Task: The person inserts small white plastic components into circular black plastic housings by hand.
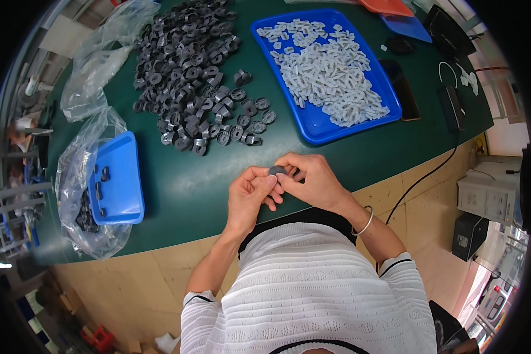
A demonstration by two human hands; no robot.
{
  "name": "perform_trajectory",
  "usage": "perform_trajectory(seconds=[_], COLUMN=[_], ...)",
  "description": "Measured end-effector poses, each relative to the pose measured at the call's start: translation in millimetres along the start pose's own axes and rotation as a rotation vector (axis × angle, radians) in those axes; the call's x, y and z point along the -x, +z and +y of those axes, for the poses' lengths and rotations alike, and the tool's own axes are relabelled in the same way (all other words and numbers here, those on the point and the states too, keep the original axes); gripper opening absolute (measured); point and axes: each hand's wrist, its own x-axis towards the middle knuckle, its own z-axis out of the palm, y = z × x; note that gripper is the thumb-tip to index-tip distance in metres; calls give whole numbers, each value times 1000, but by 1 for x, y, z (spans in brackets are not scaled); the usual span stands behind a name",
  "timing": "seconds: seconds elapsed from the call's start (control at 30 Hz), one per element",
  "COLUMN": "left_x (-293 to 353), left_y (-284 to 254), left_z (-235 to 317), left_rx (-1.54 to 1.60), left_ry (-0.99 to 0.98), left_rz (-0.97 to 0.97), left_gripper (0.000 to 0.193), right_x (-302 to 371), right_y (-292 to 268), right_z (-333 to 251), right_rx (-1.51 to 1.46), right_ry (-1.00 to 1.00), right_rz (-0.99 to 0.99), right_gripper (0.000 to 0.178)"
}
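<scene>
Close to the table's front edge, both my hands meet on one small dark grey round plastic part [277, 170]. My left hand [251, 197] pinches it from the left with thumb and fingers. From the right, my right hand [312, 180] grips the same part between thumb and forefinger. The part's underside is hidden by my fingers. Beyond my hands lies a big heap of dark grey ring-shaped plastic parts [186, 76], with several loose ones at its near right side. A blue tray [312, 133] to the right of the heap holds many small whitish plastic pieces [330, 76].
At the left, a smaller blue tray [121, 200] with a few dark pieces stands against a clear plastic bag [71, 189] of dark parts. Another clear bag [88, 82] lies behind. A phone [400, 88] and a black cable [422, 192] are at the right of the green table [189, 194].
</scene>
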Motion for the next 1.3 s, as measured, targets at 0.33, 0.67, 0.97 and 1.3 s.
perform_trajectory(seconds=[0.33, 0.67, 0.97, 1.3], left_x=[-5, -42, -37, -3], left_y=[-10, -31, -31, -44], left_z=[0, 49, 37, 18], left_rx=[89, -928, -1358, -876], left_ry=[95, 552, 745, 570], left_rz=[-7, 143, 142, 286], left_gripper=[10, 20, 24, 18], right_x=[3, -61, -52, -17], right_y=[0, -75, -71, -49], right_z=[-6, 18, 11, -3], right_rx=[41, 832, 825, 708], right_ry=[-57, -360, -359, -537], right_rz=[75, 301, 315, 370], right_gripper=[16, 19, 13, 10])
